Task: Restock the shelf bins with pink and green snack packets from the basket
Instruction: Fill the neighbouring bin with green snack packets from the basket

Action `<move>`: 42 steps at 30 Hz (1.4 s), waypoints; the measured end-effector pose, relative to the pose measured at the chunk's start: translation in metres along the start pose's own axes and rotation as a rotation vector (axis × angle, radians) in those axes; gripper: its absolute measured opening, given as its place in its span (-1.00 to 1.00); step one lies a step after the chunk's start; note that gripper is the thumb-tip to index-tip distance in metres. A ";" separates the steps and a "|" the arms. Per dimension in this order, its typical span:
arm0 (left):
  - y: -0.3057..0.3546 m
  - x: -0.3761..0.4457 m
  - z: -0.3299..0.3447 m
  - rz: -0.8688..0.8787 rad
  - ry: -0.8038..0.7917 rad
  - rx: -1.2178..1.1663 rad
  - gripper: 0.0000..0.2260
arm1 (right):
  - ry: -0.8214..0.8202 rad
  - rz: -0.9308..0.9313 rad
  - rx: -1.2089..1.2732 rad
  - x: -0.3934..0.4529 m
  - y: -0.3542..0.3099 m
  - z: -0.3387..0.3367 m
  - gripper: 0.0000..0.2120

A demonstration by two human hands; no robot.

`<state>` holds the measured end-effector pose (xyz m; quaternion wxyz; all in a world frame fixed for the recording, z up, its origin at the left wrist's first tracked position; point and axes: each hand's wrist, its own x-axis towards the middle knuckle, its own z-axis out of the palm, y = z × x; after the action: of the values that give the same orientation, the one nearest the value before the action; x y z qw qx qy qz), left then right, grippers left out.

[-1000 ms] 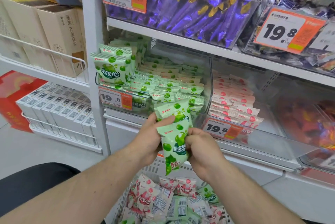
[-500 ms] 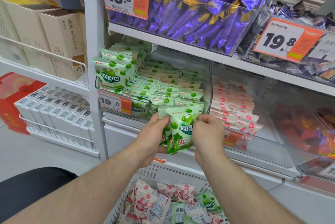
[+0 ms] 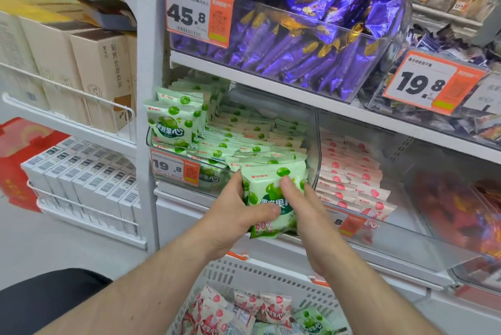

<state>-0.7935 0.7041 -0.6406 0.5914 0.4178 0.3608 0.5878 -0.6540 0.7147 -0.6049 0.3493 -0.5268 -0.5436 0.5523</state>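
at centre frame, the left hand (image 3: 233,215) grips the left edge of an upright green packet (image 3: 273,199), thumb across its face. the right hand (image 3: 306,207) lies on its right side, fingers fairly straight. the packet stands long axis vertical at the green bin (image 3: 189,172) front lip, its right front corner; open room looks slim. right of it sits the pink bin (image 3: 352,180); the basket (image 3: 257,275) waits below.

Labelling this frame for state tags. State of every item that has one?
green packets: held upright at green bin's front
left hand: grips packets, thumb across front
right hand: fingers straight, pressing packets
green bin: nearly full
pink bin: partly filled
basket: holds pink and green packets
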 end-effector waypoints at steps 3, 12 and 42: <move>0.007 -0.001 0.003 -0.041 -0.059 0.068 -0.50 | 0.049 -0.064 -0.004 -0.001 -0.008 0.007 -0.58; 0.024 0.002 -0.015 -0.326 -0.156 0.370 -0.25 | 0.055 -0.056 -0.078 0.007 -0.004 0.018 0.10; 0.058 0.072 -0.065 0.146 0.347 1.153 -0.94 | 0.216 -0.203 -0.206 0.212 -0.078 0.058 -0.44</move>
<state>-0.8720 0.7783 -0.6083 0.1604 0.5928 0.6827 0.3960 -0.7674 0.9176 -0.5809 0.4040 -0.5585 -0.6069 0.3957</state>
